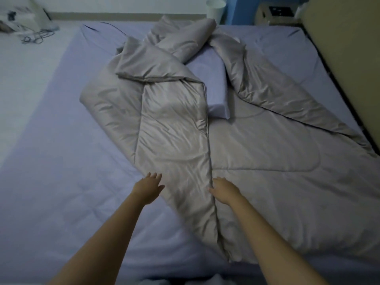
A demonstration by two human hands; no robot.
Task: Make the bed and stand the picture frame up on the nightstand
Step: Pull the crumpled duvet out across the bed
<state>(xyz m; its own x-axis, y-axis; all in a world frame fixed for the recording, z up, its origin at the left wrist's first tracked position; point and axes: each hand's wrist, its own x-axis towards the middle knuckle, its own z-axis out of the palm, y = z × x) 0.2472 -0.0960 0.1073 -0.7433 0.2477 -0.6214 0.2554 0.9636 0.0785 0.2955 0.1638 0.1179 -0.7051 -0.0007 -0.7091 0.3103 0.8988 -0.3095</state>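
A grey duvet lies crumpled and folded over itself across the lavender-sheeted bed. A lavender pillow shows partly from under its folds near the middle. My left hand hovers open with fingers spread at the left edge of a folded-over flap. My right hand rests open on the flap's right edge, fingertips at the dark seam. The nightstand stands at the far right corner with a dark flat object on top; no picture frame can be made out.
A beige headboard runs along the bed's right side. A white bin stands beyond the bed. On the floor at the far left lie white items and tangled cables.
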